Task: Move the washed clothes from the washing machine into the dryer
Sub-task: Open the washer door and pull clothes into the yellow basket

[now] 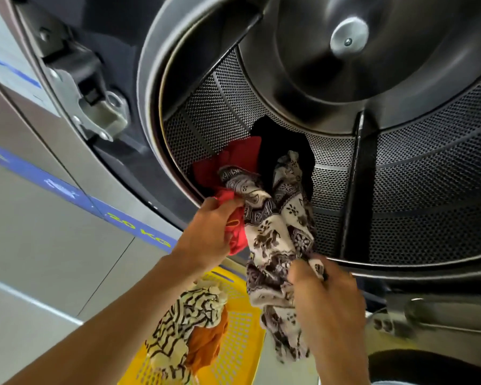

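the perforated steel drum (400,173) fills the view from twelve to four o'clock, its round opening ringed by a grey rim (150,79). the machine's grey front panel (53,232) runs down the nine o'clock side, crossed by a blue stripe (95,207) with yellow lettering. a yellow laundry basket (242,329) sits at six o'clock, holding a cream cloth with black stripes (184,315) and an orange cloth (206,345). a white and brown patterned cloth (270,234) hangs across the drum's lower lip at the centre, its upper end inside beside a dark garment (278,145). a red garment (233,159) lies at the lip, toward ten o'clock of the patterned one. the left hand (208,232) has fingers curled on the red garment; the right hand (322,290) clutches the patterned cloth.
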{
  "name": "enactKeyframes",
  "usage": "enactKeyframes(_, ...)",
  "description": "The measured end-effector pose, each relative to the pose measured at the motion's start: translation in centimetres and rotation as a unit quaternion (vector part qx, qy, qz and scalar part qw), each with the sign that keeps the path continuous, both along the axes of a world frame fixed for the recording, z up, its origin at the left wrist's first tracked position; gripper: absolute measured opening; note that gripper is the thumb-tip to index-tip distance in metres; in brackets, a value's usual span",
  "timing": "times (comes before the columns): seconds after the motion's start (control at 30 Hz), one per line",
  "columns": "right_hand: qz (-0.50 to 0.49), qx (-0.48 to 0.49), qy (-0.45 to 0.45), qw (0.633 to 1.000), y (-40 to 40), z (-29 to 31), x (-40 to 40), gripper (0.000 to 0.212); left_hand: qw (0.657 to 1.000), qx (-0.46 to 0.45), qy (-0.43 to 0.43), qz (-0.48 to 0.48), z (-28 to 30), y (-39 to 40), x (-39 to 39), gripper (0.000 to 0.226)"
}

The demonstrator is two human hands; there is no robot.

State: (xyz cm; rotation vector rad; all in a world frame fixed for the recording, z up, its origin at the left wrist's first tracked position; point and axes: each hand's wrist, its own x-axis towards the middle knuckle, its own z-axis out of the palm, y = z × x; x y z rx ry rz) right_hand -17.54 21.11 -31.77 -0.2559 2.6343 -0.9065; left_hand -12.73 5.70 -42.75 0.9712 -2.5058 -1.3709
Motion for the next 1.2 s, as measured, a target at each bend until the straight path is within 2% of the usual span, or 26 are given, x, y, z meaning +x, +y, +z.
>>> enactKeyframes(0.03,-0.009,-0.014,-0.010,1.000,0.6,0.2,1.1,0.013,1.000,-0.007,-0.004,0.003,-0.1,0.0,-0.5,0.071)
enactKeyframes(0.1,-0.003,-0.022,-0.014,1.000,1.8,-0.2,3.2,0.027,0.999,-0.042,-0.026,0.022,-0.5,0.0,-0.9,0.071)
enactKeyframes(0.13,0.021,-0.037,-0.023,0.999,2.9,-0.9,3.9,0.026,0.997,-0.066,-0.035,0.033,-0.6,0.2,-0.7,0.071)
enactKeyframes(0.17,0.050,-0.053,-0.047,0.996,3.8,-1.6,4.4,0.016,0.994,-0.092,-0.031,0.044,-0.7,0.4,-0.3,0.070)
enactKeyframes(0.2,0.082,-0.052,-0.092,0.991,4.6,-2.1,5.0,0.016,0.991,-0.114,-0.018,0.060,-0.7,0.7,0.3,0.067)
enactKeyframes(0.27,0.072,-0.070,-0.186,0.977,5.8,-2.3,5.9,0.013,0.985,-0.134,0.032,0.105,-0.6,1.8,2.3,0.062)
enactKeyframes(0.3,0.110,-0.089,-0.229,0.963,7.3,-2.2,6.6,0.019,0.980,-0.135,0.065,0.131,-0.3,2.5,3.4,0.063)
enactKeyframes(0.37,0.102,-0.072,-0.268,0.955,7.7,-2.1,6.8,0.036,0.970,-0.114,0.115,0.180,0.1,4.0,5.5,0.068)
enactKeyframes(0.4,0.094,-0.083,-0.282,0.951,7.3,-2.1,6.7,0.029,0.970,-0.068,0.142,0.186,0.2,4.5,6.3,0.067)
enactKeyframes(0.43,0.051,-0.125,-0.297,0.945,6.2,-1.8,7.0,0.013,0.971,0.015,0.172,0.165,0.8,4.7,6.9,0.061)
enactKeyframes(0.47,-0.002,-0.166,-0.330,0.929,5.1,-1.8,7.0,0.033,0.965,0.114,0.200,0.127,0.6,5.0,7.5,0.050)
enactKeyframes(0.5,-0.012,-0.224,-0.379,0.898,4.7,-1.2,7.6,0.055,0.950,0.223,0.206,0.076,-0.3,5.3,8.2,0.044)
enactKeyframes(0.53,-0.016,-0.250,-0.407,0.878,4.9,-1.5,8.2,0.062,0.924,0.331,0.183,0.055,-1.9,5.8,8.9,0.043)
enactKeyframes(0.6,0.034,-0.206,-0.443,0.872,4.6,-2.6,8.6,0.054,0.859,0.494,0.071,0.113,-5.5,6.8,10.6,0.047)
enactKeyframes(0.67,0.098,-0.100,-0.413,0.900,5.1,-5.4,8.2,0.034,0.815,0.552,-0.004,0.176,-7.7,8.0,12.0,0.036)
enactKeyframes(0.73,0.088,-0.018,-0.350,0.932,5.4,-8.6,7.8,0.014,0.825,0.527,-0.025,0.203,-9.4,8.8,12.8,0.016)
enactKeyframes(0.77,0.075,0.017,-0.316,0.946,5.4,-10.5,7.6,0.009,0.836,0.505,-0.033,0.212,-9.2,9.0,12.7,0.017)
enactKeyframes(0.87,0.054,0.123,-0.215,0.967,5.0,-15.8,7.4,0.015,0.884,0.405,-0.074,0.221,-9.6,8.8,12.6,0.020)
enactKeyframes(0.9,0.059,0.139,-0.196,0.969,4.9,-17.2,7.3,0.019,0.906,0.362,-0.106,0.192,-10.1,8.5,12.5,0.023)
enactKeyframes(0.97,0.085,0.148,-0.177,0.969,5.3,-19.6,7.0,0.031,0.950,0.225,-0.194,0.097,-11.6,7.8,12.8,0.036)
enactKeyframes(1.0,0.088,0.156,-0.165,0.970,5.8,-20.4,6.8,0.034,0.962,0.157,-0.202,0.093,-12.0,7.4,13.0,0.040)
enactKeyframes(1.1,0.045,0.208,-0.075,0.974,7.5,-22.3,6.1,0.038,0.975,0.028,-0.171,0.141,-13.2,6.2,14.3,0.057)
enactKeyframes(1.17,-0.022,0.227,-0.049,0.972,8.5,-22.7,6.0,0.053,0.970,0.024,-0.186,0.152,-13.6,5.7,14.9,0.077)
enactKeyframes(1.2,-0.054,0.224,-0.064,0.971,8.9,-23.0,6.1,0.064,0.967,0.047,-0.200,0.153,-14.0,5.6,15.0,0.083)
